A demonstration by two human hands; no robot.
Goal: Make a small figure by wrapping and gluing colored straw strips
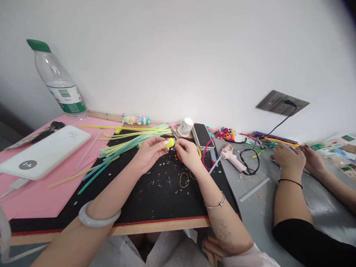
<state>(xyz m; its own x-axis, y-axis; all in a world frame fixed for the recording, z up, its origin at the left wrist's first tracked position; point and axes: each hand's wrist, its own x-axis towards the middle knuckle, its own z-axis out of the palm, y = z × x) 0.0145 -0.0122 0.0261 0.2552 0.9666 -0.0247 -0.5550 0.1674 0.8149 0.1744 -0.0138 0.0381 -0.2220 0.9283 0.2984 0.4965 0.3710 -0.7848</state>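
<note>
A small bright yellow coiled pipe cleaner piece [170,142] is held up above the black mat [155,196]. My left hand [151,152] pinches it between thumb and fingertips from the left. From the other side, my right hand [189,152] is closed with its fingertips at the piece's right end; the exact grip is too small to make out. Behind and left of my hands lie loose pipe cleaners [111,152] in yellow, green and blue. Orange-handled scissors [178,157] are partly hidden by my right hand. A thin yellow loop [184,180] rests on the mat.
A paper cup [185,127] and a phone [203,135] stand near the wall. Rightward is a pink glue gun [233,158] with its cord. At left are a power bank [46,152] and a bottle [59,81]. Another person's hands [290,159] work at far right.
</note>
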